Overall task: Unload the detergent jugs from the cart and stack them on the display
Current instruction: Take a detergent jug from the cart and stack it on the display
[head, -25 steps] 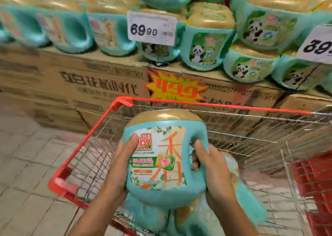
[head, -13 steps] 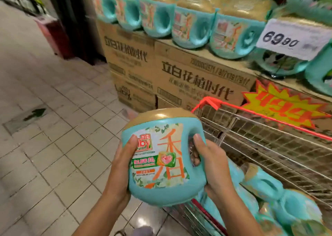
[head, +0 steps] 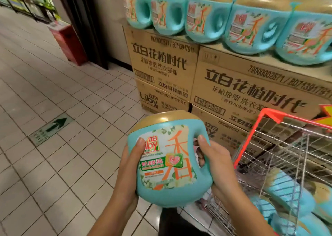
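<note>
While fingers [head: 204, 143] of left hand [head: 128, 165] and right hand [head: 221, 165] clasp it, jug [head: 168, 165] stands cap-up.

Open tiled floor [head: 53, 101] left; stacked cartons [head: 161, 65], cart [head: 294, 117] right.

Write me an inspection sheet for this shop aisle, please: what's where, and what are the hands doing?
Surface: pale tiled floor; stacked cardboard cartons form the display base.
Job's things: one teal detergent jug held upright, left of the cart; a row of jugs on top of the cartons; more jugs lying in the cart.
Clutter: red box on the floor by the wall; green arrow sticker on the tiles.
Hands: left hand grips the jug's label side; right hand grips its handle.
Cables: nothing seen.
Surroundings: stocked shelves at far left, blurred.
</note>
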Demonstrator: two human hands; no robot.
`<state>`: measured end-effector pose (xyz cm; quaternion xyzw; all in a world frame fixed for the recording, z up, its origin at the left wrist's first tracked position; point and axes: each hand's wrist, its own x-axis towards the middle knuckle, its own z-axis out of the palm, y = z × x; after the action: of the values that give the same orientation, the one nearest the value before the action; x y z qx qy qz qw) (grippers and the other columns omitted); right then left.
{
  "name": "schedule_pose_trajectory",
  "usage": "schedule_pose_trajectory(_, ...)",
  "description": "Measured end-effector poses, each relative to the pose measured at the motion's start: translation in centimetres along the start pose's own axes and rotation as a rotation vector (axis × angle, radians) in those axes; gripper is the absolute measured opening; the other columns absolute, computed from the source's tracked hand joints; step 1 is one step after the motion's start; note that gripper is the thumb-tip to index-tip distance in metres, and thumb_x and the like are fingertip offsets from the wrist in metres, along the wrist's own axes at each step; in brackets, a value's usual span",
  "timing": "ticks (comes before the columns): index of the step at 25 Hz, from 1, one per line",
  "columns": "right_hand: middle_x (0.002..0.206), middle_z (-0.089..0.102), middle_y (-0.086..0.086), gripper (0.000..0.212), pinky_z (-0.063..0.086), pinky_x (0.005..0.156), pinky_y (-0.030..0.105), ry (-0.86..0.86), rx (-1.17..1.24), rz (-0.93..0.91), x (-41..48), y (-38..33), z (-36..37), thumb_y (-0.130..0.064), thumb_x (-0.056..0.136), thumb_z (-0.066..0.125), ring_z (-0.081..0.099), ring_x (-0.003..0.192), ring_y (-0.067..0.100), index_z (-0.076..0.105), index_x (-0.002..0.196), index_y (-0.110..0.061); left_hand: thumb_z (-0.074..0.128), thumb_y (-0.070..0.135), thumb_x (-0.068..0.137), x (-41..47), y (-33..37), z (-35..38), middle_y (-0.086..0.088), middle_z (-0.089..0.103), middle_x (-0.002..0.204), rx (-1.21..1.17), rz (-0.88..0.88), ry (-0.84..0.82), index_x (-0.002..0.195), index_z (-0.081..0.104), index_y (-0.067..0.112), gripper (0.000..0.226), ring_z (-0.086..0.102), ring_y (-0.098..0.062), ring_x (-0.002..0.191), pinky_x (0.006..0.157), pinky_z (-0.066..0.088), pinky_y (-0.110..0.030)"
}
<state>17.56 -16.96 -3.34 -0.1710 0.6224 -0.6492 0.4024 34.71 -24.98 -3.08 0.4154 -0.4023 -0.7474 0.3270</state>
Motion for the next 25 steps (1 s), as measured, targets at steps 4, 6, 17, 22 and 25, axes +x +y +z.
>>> schedule_pose_trajectory(4, 0.056, 0.042, 0.008, 0.036, 0.028, 0.053, 0.031, 0.013, 0.089, -0.043, 6.5, -2.6, 2.8, -0.038, 0.085, 0.063, 0.035, 0.052, 0.018, 0.060, 0.055, -0.019, 0.071, 0.063, 0.061, 7.6, 3.5, 0.8, -0.010, 0.072, 0.113, 0.006, 0.023, -0.051, 0.127, 0.059, 0.020, 0.079, 0.071, -0.031, 0.100, 0.076, 0.060, -0.044)
schedule_pose_trajectory(6, 0.051, 0.045, 0.006, 0.035, 0.032, 0.046, 0.025, 0.024, 0.128, -0.087, 9.9, -4.2, 3.7, -0.039, 0.082, 0.062, 0.038, 0.045, 0.015, 0.056, 0.062, -0.010, 0.072, 0.060, 0.064, 11.6, 5.7, 1.7, -0.010, 0.073, 0.112, -0.013, 0.049, -0.091, 0.123, 0.061, 0.022, 0.071, 0.072, -0.030, 0.098, 0.071, 0.060, -0.040)
schedule_pose_trajectory(17, 0.076, 0.052, 0.019, 0.050, 0.036, 0.065, 0.039, 0.256, 0.148, -0.444, 21.0, -17.1, 4.0, -0.043, 0.078, 0.063, 0.045, 0.068, 0.028, 0.062, 0.087, 0.007, 0.094, 0.050, 0.039, 25.6, 18.9, 11.5, -0.008, 0.072, 0.114, 0.049, 0.191, -0.566, 0.126, 0.057, 0.029, 0.097, 0.072, -0.028, 0.098, 0.068, 0.060, -0.035)
schedule_pose_trajectory(22, 0.081, 0.068, 0.018, 0.037, 0.051, 0.065, 0.040, 0.403, 0.140, -0.625, 23.9, -23.1, 2.8, -0.043, 0.078, 0.063, 0.062, 0.071, 0.029, 0.072, 0.083, -0.007, 0.091, 0.049, 0.042, 30.8, 24.8, 17.8, 0.000, 0.074, 0.109, 0.228, 0.321, -0.852, 0.126, 0.052, 0.030, 0.095, 0.073, -0.021, 0.095, 0.066, 0.059, -0.027)
schedule_pose_trajectory(25, 0.069, 0.059, 0.019, 0.052, 0.043, 0.055, 0.035, 0.526, 0.116, -0.763, 25.4, -26.8, 1.5, -0.045, 0.077, 0.067, 0.051, 0.059, 0.028, 0.062, 0.079, 0.007, 0.079, 0.053, 0.054, 33.6, 28.1, 22.0, 0.009, 0.074, 0.107, 0.367, 0.420, -0.996, 0.121, 0.052, 0.034, 0.075, 0.072, -0.010, 0.095, 0.068, 0.056, -0.017)
